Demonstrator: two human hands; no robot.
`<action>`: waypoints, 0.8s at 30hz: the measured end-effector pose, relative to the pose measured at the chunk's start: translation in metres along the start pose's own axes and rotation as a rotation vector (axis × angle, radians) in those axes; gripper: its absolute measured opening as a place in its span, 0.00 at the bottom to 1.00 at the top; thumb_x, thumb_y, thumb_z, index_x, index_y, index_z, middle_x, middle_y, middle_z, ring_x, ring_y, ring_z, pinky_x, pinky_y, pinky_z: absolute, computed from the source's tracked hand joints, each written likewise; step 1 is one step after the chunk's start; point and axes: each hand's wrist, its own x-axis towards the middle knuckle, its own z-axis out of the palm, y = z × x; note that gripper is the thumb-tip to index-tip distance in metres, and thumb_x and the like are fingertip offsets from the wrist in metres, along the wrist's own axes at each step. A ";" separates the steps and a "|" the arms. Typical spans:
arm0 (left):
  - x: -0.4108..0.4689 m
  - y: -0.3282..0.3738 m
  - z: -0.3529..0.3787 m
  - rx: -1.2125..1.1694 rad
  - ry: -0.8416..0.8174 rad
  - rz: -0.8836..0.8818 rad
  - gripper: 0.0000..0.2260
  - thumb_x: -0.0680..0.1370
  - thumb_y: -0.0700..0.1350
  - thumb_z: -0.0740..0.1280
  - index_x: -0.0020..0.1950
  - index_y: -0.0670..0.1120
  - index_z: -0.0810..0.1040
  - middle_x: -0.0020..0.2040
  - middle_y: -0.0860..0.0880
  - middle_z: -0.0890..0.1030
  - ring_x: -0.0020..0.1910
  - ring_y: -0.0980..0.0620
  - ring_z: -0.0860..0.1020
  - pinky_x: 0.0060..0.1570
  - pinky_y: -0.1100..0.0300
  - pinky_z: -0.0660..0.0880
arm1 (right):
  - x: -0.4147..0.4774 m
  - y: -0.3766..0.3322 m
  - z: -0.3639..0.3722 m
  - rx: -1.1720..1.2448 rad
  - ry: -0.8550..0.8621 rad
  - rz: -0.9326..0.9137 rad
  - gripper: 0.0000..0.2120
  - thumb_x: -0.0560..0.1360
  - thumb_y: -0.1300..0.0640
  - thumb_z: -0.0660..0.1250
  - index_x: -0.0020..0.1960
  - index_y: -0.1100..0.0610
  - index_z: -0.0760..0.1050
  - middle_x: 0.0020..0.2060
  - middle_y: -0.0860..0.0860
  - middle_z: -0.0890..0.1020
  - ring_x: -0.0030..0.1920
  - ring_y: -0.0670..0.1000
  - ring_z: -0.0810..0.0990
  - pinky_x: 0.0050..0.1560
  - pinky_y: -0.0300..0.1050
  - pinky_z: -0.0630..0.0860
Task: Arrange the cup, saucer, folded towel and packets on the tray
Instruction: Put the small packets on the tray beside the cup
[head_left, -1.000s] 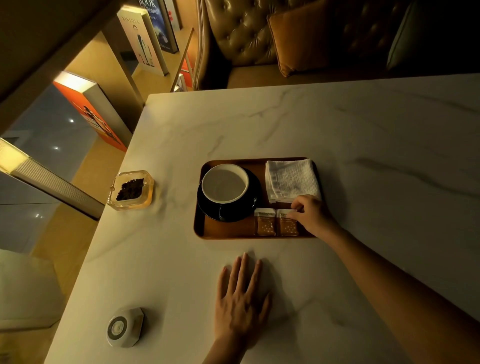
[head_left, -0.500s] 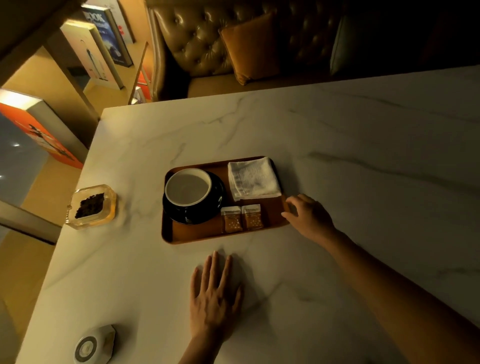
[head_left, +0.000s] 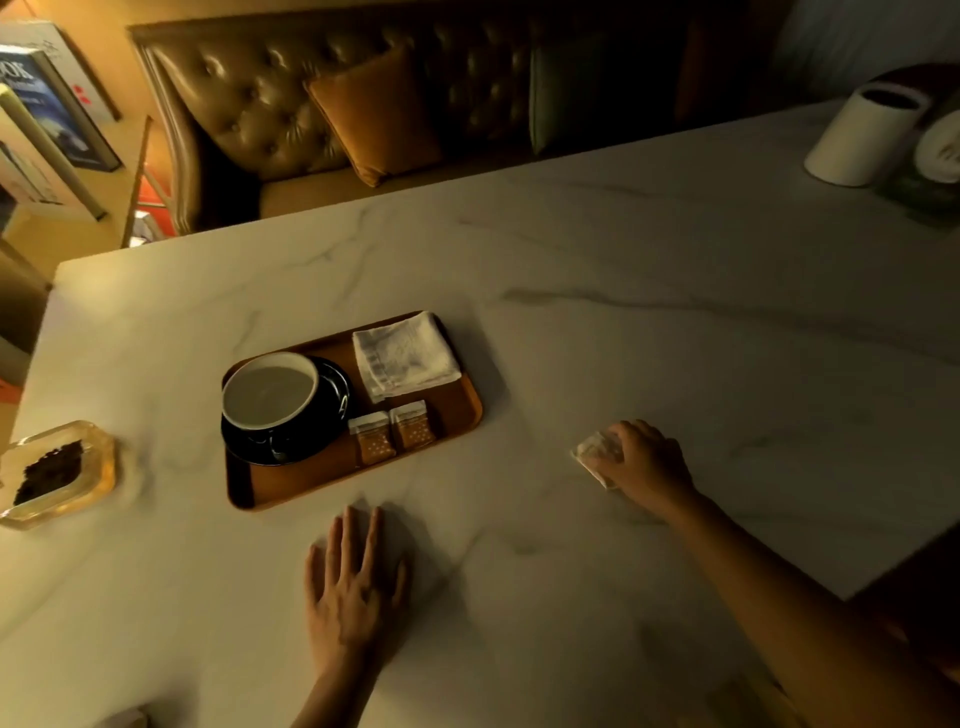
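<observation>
White marble worktop (head_left: 597, 270), grey-veined, carries a brown tray (head_left: 467, 415) left of centre. On the tray a dark saucer (head_left: 332, 415) sits at the left with a white-lined cup (head_left: 270, 389) on it; the folded towel (head_left: 405, 356) lies at the far right corner, and two brown packets (head_left: 392, 431) lie side by side just in front of it, beside the saucer. The left hand (head_left: 353, 587) lies flat on the worktop just in front of the tray, fingers spread and holding nothing. The right hand (head_left: 644, 465) rests on the worktop well to the right of the tray, fingers curled over a small pale crumpled wad (head_left: 592, 449). An amber glass dish (head_left: 62, 473) of dark bits stands at the left edge.
</observation>
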 end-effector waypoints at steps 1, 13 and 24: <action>0.000 0.000 0.000 -0.001 0.001 0.000 0.30 0.74 0.65 0.42 0.71 0.55 0.34 0.76 0.48 0.42 0.74 0.51 0.40 0.73 0.49 0.40 | -0.001 0.003 0.000 0.004 -0.015 0.015 0.23 0.72 0.42 0.63 0.58 0.59 0.70 0.58 0.57 0.75 0.57 0.58 0.73 0.59 0.53 0.69; 0.001 0.000 0.002 0.012 0.006 -0.018 0.30 0.75 0.64 0.44 0.70 0.55 0.33 0.76 0.47 0.43 0.74 0.50 0.41 0.74 0.49 0.40 | 0.001 0.000 0.004 0.077 -0.144 0.197 0.25 0.67 0.43 0.70 0.54 0.59 0.71 0.55 0.58 0.76 0.54 0.57 0.75 0.57 0.51 0.70; -0.002 0.001 0.000 0.005 0.020 -0.011 0.30 0.76 0.63 0.46 0.70 0.54 0.33 0.76 0.48 0.41 0.73 0.51 0.39 0.73 0.51 0.37 | -0.012 -0.018 0.024 0.086 0.010 -0.072 0.08 0.72 0.61 0.62 0.50 0.59 0.69 0.54 0.58 0.76 0.52 0.60 0.76 0.40 0.44 0.69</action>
